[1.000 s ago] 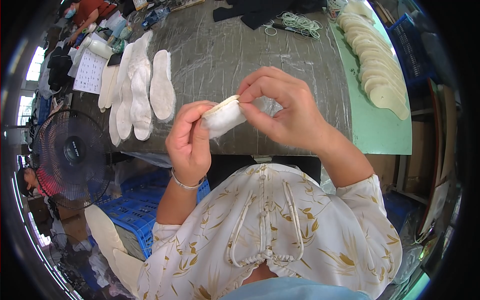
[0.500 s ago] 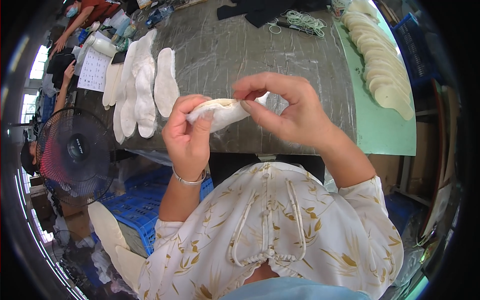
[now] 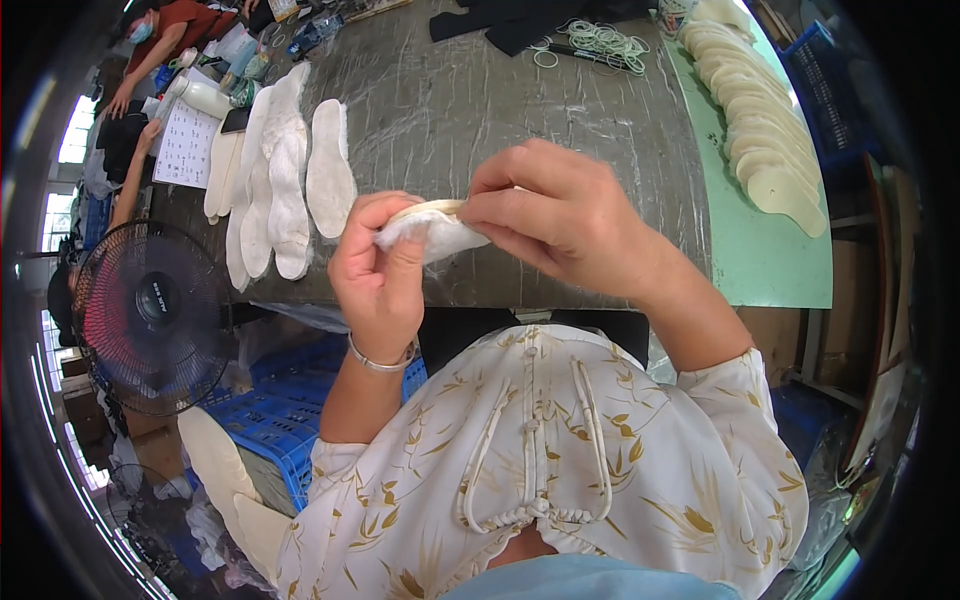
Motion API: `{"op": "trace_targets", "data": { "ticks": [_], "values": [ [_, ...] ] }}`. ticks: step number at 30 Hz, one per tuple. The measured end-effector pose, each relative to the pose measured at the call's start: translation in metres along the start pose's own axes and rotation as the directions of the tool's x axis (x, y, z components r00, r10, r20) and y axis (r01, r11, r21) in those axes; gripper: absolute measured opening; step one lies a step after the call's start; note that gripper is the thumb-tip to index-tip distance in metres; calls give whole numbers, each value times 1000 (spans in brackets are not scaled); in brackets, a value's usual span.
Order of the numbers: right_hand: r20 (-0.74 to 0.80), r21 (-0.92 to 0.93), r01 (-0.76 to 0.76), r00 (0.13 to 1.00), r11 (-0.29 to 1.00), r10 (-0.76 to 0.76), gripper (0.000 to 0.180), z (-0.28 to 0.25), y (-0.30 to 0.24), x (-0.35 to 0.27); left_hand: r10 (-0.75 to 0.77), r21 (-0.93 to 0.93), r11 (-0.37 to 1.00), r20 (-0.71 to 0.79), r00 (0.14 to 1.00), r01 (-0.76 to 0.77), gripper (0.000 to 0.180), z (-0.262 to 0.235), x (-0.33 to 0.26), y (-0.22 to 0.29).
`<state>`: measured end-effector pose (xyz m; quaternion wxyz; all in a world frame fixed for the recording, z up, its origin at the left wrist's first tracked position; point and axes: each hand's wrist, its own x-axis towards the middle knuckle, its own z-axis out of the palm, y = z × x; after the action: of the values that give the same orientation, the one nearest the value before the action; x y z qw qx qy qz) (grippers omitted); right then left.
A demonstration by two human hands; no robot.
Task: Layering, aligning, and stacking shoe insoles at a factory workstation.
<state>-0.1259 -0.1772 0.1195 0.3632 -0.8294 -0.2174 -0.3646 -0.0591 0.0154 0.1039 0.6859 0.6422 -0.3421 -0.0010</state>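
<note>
Above the near part of the table, a fluffy white insole (image 3: 450, 238) with a cream layer along its upper edge is held between both hands. My left hand (image 3: 378, 250) is closed round one end, thumb on the fleecy side and fingers behind. With fingertips and thumb together, my right hand (image 3: 565, 215) pinches the upper edge, covering the insole's other end. A single white insole (image 3: 331, 165) lies flat beyond my left hand. To its left, several fleecy white insoles (image 3: 290, 190) lie side by side.
A long overlapping row of cream insole pieces (image 3: 765, 130) lies on a green board (image 3: 735, 270) at right. Pale elastic bands (image 3: 608, 45) and black cloth (image 3: 500, 25) are at the far edge. A fan (image 3: 150, 315) and blue crate (image 3: 260, 420) stand left. Another person's arm (image 3: 150, 65) reaches in far left.
My right hand has shifted left along the insole, and its fingers have closed on the upper edge nearer my left hand. My left hand keeps its grip in nearly the same place.
</note>
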Motion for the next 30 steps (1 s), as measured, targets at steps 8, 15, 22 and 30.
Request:
{"op": "trace_targets", "data": {
  "ticks": [8,15,22,30],
  "values": [
    [59,-115,117,992,986,-111,23,-3,5,0,-52,-12,999,-12,999,52,13,2,-1,0],
    [150,53,-103,984,993,94,12,-5,0,4,10,13,1000,-13,1000,-10,12,6,-3,-2],
    [1,142,-224,974,964,226,12,4,-4,4,97,30,995,27,995,-98,12,2,-1,-8],
    [161,573,-505,841,645,516,44,6,-11,-1,124,-142,983,51,991,-115,15,-3,-4,-24]
  ]
}}
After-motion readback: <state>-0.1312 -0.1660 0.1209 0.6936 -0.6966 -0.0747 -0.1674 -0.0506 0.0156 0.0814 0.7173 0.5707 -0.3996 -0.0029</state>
